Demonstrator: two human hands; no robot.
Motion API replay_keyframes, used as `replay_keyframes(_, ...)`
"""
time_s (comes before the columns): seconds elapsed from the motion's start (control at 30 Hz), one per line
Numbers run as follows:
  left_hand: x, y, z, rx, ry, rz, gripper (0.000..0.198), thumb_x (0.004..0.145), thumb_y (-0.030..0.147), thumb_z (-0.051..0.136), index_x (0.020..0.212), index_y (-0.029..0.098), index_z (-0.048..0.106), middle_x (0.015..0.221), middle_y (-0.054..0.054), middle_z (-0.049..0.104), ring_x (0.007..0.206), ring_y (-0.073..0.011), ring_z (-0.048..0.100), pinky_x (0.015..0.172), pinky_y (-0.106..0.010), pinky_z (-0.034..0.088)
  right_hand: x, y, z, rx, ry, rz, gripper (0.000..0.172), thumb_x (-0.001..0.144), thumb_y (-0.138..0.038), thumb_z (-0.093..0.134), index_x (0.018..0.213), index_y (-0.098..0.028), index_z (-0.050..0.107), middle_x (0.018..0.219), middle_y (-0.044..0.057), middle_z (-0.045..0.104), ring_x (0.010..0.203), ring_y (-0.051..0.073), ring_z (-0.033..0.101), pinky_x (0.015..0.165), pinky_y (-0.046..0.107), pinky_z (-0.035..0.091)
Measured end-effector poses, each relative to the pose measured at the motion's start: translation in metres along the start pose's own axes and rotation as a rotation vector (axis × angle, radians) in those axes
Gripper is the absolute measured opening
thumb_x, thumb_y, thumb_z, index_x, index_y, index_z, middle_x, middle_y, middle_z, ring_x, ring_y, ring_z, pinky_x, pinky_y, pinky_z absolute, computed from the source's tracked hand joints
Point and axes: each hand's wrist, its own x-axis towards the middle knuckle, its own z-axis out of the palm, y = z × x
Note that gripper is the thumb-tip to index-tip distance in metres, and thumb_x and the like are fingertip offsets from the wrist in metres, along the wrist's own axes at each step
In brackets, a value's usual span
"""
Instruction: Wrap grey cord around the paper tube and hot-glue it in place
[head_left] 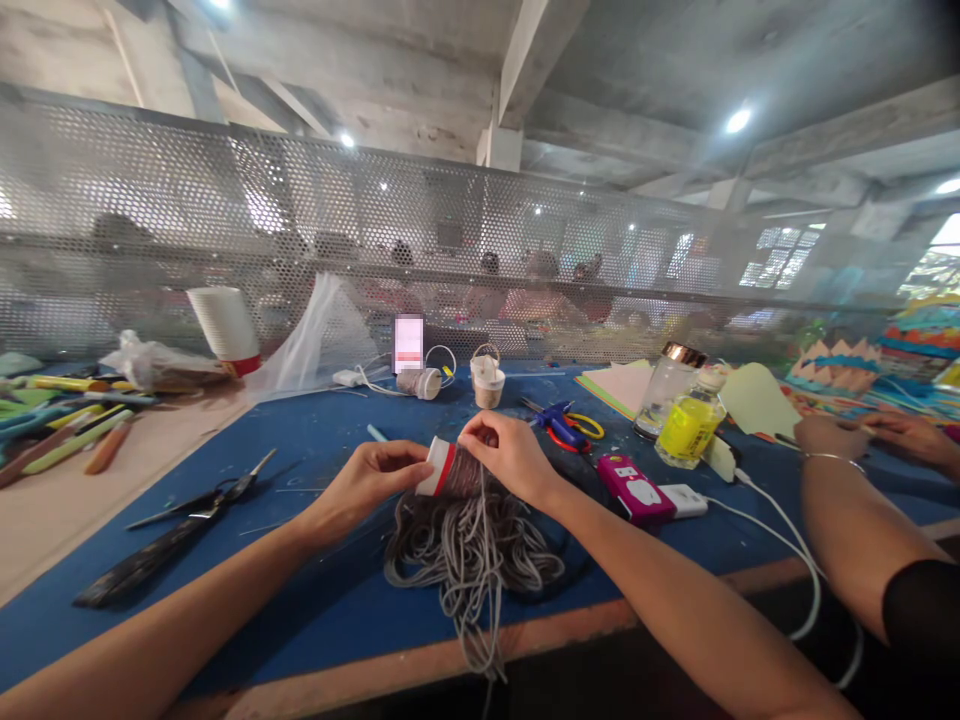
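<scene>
My left hand grips the white rim of a paper cup with a red band, which lies tipped on its side. Grey-brown cord is wound around the cup's body. At the cup's other end, my right hand pinches the grey cord, its fingertips close together against the winding. Below both hands a loose heap of grey cord spreads over the blue table, and some loops hang over its front edge. The cup's far end is partly hidden behind my right fingers.
Scissors and a dark brush-like tool lie left. Behind stand a small basket and a lit phone. Blue pliers, a purple power bank and a yellow bottle are right, near another person's hands.
</scene>
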Motion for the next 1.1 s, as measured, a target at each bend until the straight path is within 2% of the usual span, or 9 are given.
replay_keyframes(0.8,-0.0003,-0.0004,-0.0001,0.009,0.01,-0.001,0.021,0.079,0.035,0.071,0.09,0.017,0.076,0.084,-0.005,0.073,0.077,-0.0192,0.061,0.074,-0.029,0.045,0.0002,-0.0005,-0.0017,0.017,-0.004,-0.01,0.012,0.087,-0.031,0.061,0.084,-0.021,0.066,0.077,-0.002,0.065,0.069,0.011,0.058,0.065,0.022,0.041)
replay_keyframes(0.97,0.0006,0.0006,-0.0003,0.041,0.061,0.001,0.022,0.079,0.035,0.07,0.09,0.017,0.076,0.084,-0.004,0.073,0.076,-0.0185,0.061,0.072,-0.028,0.045,0.0006,-0.0057,-0.0067,0.029,0.029,-0.042,0.021,0.092,-0.033,0.055,0.083,-0.019,0.068,0.079,0.001,0.064,0.072,0.012,0.057,0.069,0.023,0.043)
replay_keyframes(1.1,0.0001,0.0043,0.0004,0.048,0.105,0.018,0.02,0.078,0.034,0.071,0.087,0.017,0.076,0.082,-0.004,0.073,0.075,-0.0182,0.061,0.071,-0.027,0.045,0.0006,-0.0082,-0.0085,0.064,0.054,-0.057,0.023,0.094,-0.035,0.052,0.088,-0.019,0.068,0.09,0.003,0.063,0.082,0.013,0.059,0.079,0.024,0.045)
